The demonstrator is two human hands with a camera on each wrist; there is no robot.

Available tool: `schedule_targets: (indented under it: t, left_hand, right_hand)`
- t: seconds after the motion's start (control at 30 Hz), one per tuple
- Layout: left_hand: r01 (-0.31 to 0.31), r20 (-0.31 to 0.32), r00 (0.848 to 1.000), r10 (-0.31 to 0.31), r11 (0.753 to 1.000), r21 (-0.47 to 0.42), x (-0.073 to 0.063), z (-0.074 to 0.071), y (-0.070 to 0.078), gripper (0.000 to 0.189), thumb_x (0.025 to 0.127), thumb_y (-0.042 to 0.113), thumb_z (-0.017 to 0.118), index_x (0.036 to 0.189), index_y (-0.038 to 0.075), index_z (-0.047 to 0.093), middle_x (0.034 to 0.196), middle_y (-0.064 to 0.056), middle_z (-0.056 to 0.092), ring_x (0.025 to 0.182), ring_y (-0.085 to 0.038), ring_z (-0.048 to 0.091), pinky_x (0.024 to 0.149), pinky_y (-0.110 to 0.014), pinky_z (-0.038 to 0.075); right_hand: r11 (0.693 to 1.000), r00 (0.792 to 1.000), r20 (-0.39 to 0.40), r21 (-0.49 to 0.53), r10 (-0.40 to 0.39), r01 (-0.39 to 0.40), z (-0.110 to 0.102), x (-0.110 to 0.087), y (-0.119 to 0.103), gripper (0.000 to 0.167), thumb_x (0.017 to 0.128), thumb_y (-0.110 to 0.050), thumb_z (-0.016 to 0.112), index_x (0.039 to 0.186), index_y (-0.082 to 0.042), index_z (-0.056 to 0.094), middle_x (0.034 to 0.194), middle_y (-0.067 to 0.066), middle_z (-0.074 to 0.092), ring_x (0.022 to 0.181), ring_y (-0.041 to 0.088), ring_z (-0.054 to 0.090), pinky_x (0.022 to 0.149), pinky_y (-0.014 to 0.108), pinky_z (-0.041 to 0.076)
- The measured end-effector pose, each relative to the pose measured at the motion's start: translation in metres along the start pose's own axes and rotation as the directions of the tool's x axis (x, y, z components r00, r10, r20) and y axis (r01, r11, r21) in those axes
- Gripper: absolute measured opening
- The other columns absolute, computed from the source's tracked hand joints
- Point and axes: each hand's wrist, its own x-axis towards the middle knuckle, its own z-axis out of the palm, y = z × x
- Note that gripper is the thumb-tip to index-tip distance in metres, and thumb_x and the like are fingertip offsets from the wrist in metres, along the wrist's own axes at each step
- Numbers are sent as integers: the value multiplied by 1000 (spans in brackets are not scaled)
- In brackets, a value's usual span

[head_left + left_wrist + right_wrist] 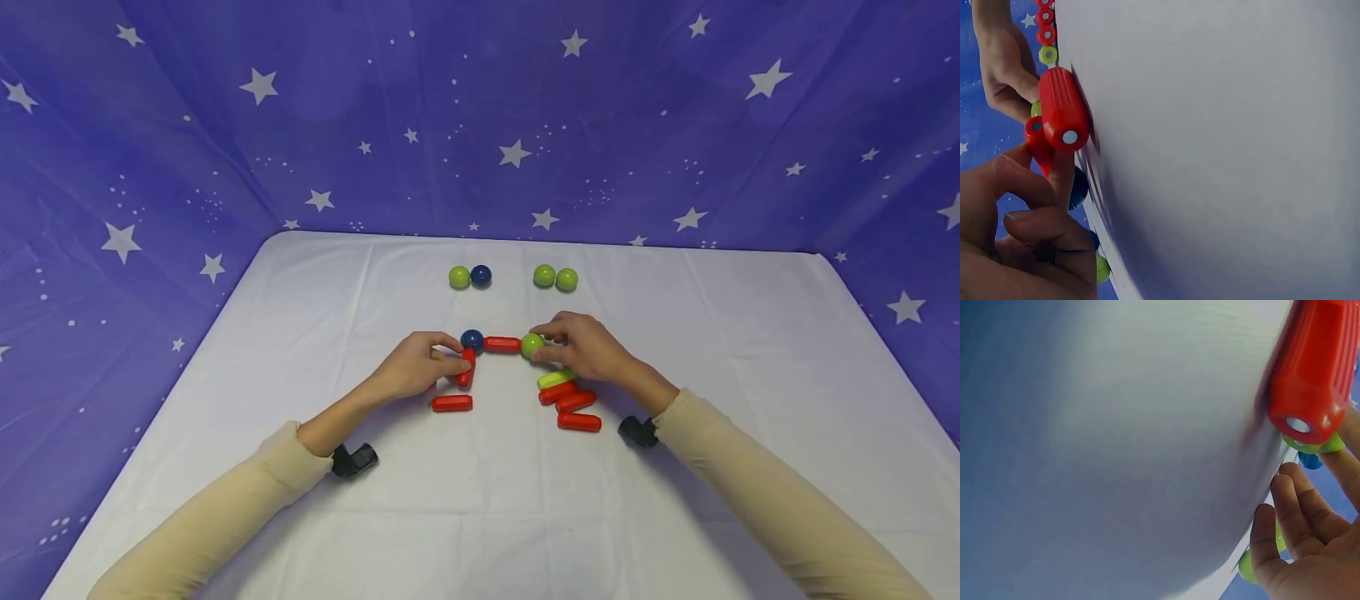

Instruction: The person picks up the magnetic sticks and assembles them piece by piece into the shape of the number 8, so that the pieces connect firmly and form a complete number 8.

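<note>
A red rod [502, 344] lies crosswise between a blue ball [472, 340] and a green ball [532, 345], touching both. My left hand [417, 364] pinches another red rod [467, 368], whose far end meets the blue ball. In the left wrist view, this held rod [1036, 144] is partly behind a nearer loose red rod [1063, 109]. My right hand [588, 346] holds the green ball between thumb and index finger. In the right wrist view that ball [1333, 444] is mostly hidden by a red rod, and the other fingers [1294, 515] are spread apart.
Below my right hand lie a yellow-green rod [556, 380] and several red rods [579, 422]. Another red rod [452, 403] lies near my left hand. Farther back sit a green ball [459, 277] beside a blue one [481, 276], and two green balls [544, 276] together.
</note>
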Motion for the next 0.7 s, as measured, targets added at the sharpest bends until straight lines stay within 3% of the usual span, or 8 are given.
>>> schedule_targets:
  t: [0.37, 0.7]
  left_hand:
    - [28, 25, 999, -26, 998, -62, 0, 5, 2, 36, 94, 20, 69, 123, 3, 56, 81, -6, 69, 45, -16, 45, 47, -25, 36]
    - [45, 7, 999, -44, 998, -38, 3, 7, 1, 34, 94, 22, 69, 116, 4, 52, 71, -6, 61, 46, -18, 47, 48, -26, 38]
  right_hand:
    - [1000, 1000, -7, 3, -6, 6, 0, 0, 0, 42, 88, -24, 77, 126, -9, 69, 96, 3, 62, 85, 20, 52, 71, 33, 45]
    - [1000, 1000, -8, 0, 0, 0, 0, 0, 0, 42, 87, -24, 78, 126, -8, 69, 97, 3, 62, 84, 21, 52, 71, 32, 45]
